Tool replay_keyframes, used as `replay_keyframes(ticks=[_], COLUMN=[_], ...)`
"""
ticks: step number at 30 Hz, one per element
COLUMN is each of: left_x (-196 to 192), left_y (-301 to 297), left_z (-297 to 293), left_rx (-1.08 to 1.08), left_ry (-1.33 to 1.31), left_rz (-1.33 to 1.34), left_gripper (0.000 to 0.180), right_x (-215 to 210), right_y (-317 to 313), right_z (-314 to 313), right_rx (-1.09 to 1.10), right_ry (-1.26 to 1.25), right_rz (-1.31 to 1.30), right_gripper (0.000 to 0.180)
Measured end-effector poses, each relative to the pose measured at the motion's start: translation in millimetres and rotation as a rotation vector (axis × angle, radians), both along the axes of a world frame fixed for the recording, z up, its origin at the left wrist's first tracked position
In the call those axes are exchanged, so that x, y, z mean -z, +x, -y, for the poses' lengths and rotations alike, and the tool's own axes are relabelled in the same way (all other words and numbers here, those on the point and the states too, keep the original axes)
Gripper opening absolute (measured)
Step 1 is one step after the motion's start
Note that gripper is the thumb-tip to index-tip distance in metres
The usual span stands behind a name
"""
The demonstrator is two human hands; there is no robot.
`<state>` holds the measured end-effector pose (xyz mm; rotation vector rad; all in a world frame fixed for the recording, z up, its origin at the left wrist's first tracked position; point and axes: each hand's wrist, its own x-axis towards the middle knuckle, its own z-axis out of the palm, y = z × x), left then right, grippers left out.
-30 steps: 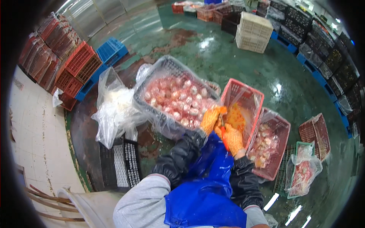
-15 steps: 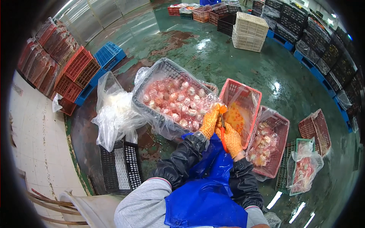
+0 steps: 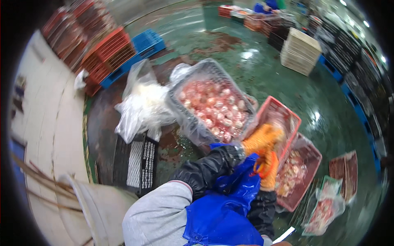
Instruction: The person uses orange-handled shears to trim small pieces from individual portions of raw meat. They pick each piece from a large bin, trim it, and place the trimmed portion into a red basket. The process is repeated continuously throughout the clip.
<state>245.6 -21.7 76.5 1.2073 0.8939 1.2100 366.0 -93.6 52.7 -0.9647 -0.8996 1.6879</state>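
My left hand [image 3: 264, 137], in an orange glove, reaches over the red plastic-lined basket [image 3: 296, 119]. Its fingers look curled but are smeared by motion; pale, film-like stuff blurs at their tips, and what they hold I cannot make out. Just below it, my right hand [image 3: 269, 170], also gloved in orange, is closed on red-handled scissors [image 3: 257, 167]; their blades are hidden. Left of my hands, a grey lined crate [image 3: 177, 87] holds many round, pale-and-red pieces in clear plastic [image 3: 217, 107]. A dark red lined basket [image 3: 314, 158] to the right contains opened-looking clear wraps [image 3: 290, 174].
Beyond the grey crate's left side lies a heap of clear plastic bags [image 3: 143, 104]. A black crate [image 3: 133, 162] stands near my left. Stacked red crates [image 3: 108, 49], cream crates [image 3: 301, 51] and black crates [image 3: 349, 51] line the wet green floor [image 3: 230, 53].
Both hands have moved from the grey crate's edge to over the red basket, the left one reaching further in. An orange ball at the left fingertips no longer shows. The view has shifted.
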Motion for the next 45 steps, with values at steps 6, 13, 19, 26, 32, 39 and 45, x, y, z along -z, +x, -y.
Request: replay_keyframes(ticks=[6,13,19,26,32,39,45], left_x=[-78,-6,-25,-56,-30,-27,-64], left_y=[-68,-268,-309,-232,-156,-131,-119], left_z=[24,-16,-13,8,31,53,71], left_rx=[-0.194,-0.658,-0.596,-0.626,-0.163,0.136,0.184], left_ry=[0.235,0.413,0.057,-0.029,-0.268,-0.139,-0.12], left_rz=[-0.68,-1.836,-1.845,-0.243,0.603,0.766,-0.159], left_gripper=[0.077,0.053,0.031,0.018,0.021,0.017,0.018], right_x=[59,91,76,3,-92,-65,-92], right_y=[110,168,139,66,-30,-33,-26], right_z=[30,92,84,42,22,14,14], right_rx=[0.331,0.353,0.266,0.193,0.31,0.151,0.057], right_ry=[0.485,0.386,0.297,-0.126,0.575,0.669,0.098], right_rz=[0.841,0.599,0.345,-0.192,0.612,0.992,0.189], right_gripper=[0.017,0.029,0.028,0.036,0.043,0.046,0.033])
